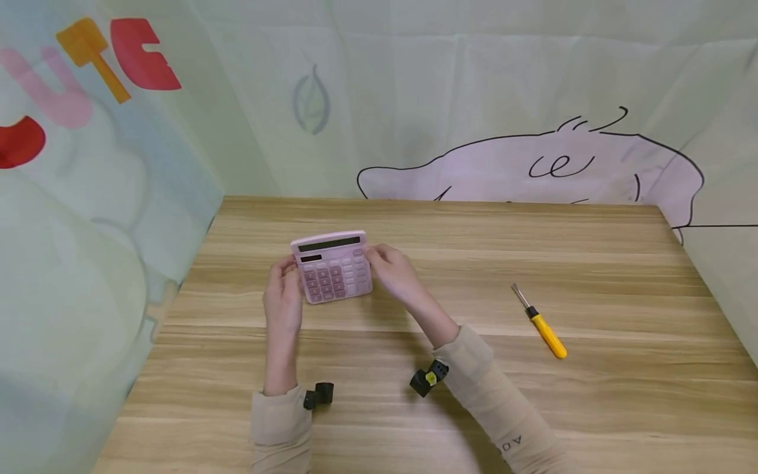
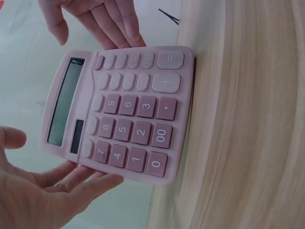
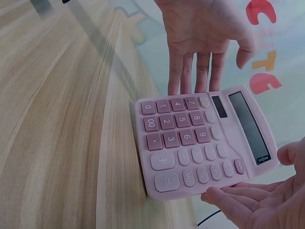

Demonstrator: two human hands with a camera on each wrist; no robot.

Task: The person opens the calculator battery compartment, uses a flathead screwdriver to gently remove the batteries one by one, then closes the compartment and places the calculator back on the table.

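Note:
A pink calculator point(image 1: 334, 266) stands tilted up over the table, its keys and dark display facing me. My left hand point(image 1: 283, 299) supports its left edge with extended fingers, and the thumb is held away from it in the left wrist view. On the opposite edge, near the display end, is my right hand point(image 1: 391, 270). Its fingers point(image 3: 243, 195) reach along and behind that edge, fairly straight, with the thumb close to the corner. The calculator's lower edge is right at the wooden surface in both wrist views. Its back is hidden.
A screwdriver point(image 1: 540, 322) with a yellow handle lies on the wooden table point(image 1: 622, 263) to the right of my hands. Behind the table's far edge hangs a pale printed cloth point(image 1: 414, 85). Small black devices point(image 1: 320, 395) are fixed at both sleeve cuffs.

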